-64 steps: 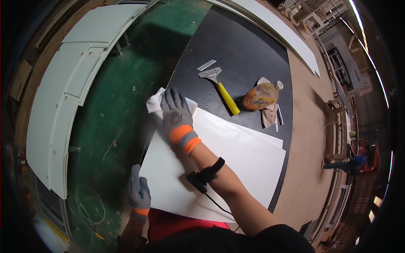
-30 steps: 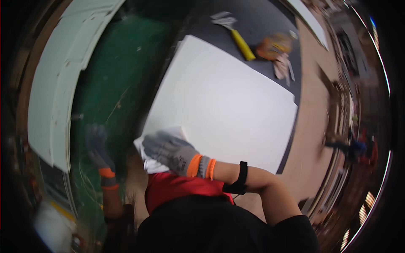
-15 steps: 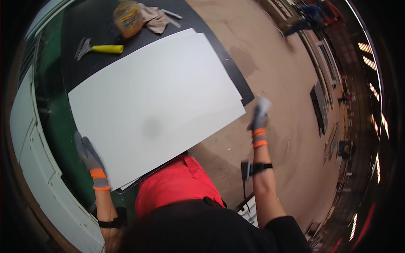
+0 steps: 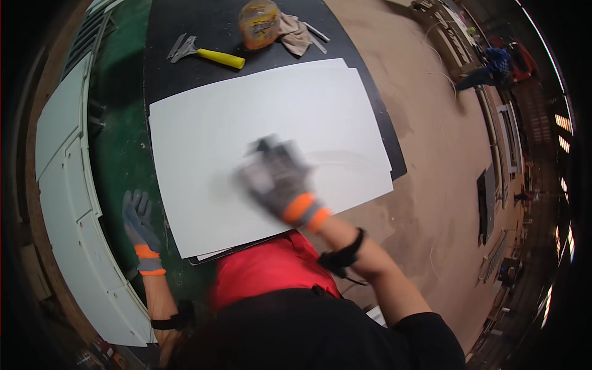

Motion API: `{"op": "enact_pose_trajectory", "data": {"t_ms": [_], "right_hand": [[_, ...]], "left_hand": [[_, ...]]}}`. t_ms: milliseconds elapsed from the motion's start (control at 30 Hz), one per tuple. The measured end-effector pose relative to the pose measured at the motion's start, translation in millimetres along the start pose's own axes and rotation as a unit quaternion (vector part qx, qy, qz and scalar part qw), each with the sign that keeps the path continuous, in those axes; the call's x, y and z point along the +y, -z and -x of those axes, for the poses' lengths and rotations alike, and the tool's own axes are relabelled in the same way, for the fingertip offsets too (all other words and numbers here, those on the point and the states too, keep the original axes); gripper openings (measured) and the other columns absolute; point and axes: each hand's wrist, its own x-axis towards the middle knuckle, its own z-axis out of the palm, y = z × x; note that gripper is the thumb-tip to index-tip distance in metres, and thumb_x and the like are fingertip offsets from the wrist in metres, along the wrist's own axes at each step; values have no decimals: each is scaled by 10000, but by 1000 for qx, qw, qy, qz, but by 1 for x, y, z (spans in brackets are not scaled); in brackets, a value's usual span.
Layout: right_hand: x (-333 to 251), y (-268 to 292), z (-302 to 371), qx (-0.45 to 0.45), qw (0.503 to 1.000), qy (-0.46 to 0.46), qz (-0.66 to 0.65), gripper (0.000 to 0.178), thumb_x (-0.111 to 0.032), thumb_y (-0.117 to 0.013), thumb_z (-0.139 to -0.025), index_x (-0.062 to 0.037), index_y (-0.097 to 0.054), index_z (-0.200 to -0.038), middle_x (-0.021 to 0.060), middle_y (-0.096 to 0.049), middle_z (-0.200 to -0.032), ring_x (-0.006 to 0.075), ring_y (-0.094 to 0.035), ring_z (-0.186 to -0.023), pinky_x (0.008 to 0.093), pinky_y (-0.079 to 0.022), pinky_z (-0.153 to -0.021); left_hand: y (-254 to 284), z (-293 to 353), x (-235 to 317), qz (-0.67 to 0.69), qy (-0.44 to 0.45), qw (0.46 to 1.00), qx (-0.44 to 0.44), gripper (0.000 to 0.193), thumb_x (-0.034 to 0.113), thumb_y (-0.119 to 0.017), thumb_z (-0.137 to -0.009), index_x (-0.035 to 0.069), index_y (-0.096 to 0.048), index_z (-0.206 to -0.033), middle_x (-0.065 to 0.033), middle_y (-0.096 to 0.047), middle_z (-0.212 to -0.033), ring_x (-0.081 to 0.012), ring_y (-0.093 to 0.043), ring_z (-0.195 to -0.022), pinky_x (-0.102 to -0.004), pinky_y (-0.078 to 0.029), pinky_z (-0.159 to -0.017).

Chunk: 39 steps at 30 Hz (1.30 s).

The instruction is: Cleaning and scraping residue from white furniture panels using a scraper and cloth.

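The board (image 4: 209, 135) lies flat on the black desk (image 4: 169, 80), in front of the person; the edge of another sheet (image 4: 213, 254) peeps out beneath it at the near left corner; the right hand (image 4: 280, 176), gloved, is over the middle of the board, its fingers too blurred for me to tell whether they are bent or spread; a pale patch at the hand might be a cloth, but I cannot make it out; a faint curved smear (image 4: 336, 154) marks the board just to the right of this hand.

The left hand (image 4: 140, 219), gloved too, is off the board's left edge, above the green floor (image 4: 120, 163); its fingers are loosely extended and seem to hold nothing.

The step in hand looks like wiping the board's face; as I judge it, the next move calls for a flat palm, even pressure and passes that cover the smear; the scraper (image 4: 221, 58), bottle (image 4: 259, 28) and rag (image 4: 295, 36) lie apart from both hands, beyond the board's far edge.
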Motion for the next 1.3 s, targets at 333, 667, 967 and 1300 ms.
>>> {"op": "enact_pose_trajectory", "data": {"t_ms": [333,667,967,1300], "right_hand": [[-107,-97,-16,-153,934,311,-87,644,-358,-640,-802,-28,-486,-1334,158,-398,-1471,292,-267,-1431,465,-136,-1198],[137,55,-176,-16,959,-187,213,701,-477,-420,-934,-74,-297,-1494,129,-267,-1563,280,-162,-1474,436,-88,-1194],[178,123,59,122,916,-303,231,632,-307,-638,-806,55,-480,-1299,242,-455,-1382,381,-392,-1322,465,-281,-1121],[142,157,230,374,654,-586,-299,635,-564,-578,-895,16,-592,-1153,101,-678,-912,178,-641,-758,307,-504,-609]], "left_hand": [[49,-17,26,-106,-83,989,-56,593,346,-385,-1020,-28,-280,-1468,-250,-340,-1479,-346,-397,-1348,-423,-316,-1128],[-61,-67,-16,-247,-134,958,-67,497,179,-482,-1009,-58,-352,-1426,-204,-396,-1470,-272,-396,-1346,-362,-284,-1129],[-103,-53,2,-613,-447,650,-39,379,110,-564,-958,-71,-516,-1287,-225,-553,-1316,-341,-537,-1206,-386,-388,-1050],[-100,-65,-1,-641,-375,668,-50,469,146,-509,-984,-62,-403,-1391,-249,-427,-1432,-343,-431,-1318,-405,-337,-1107]]}}
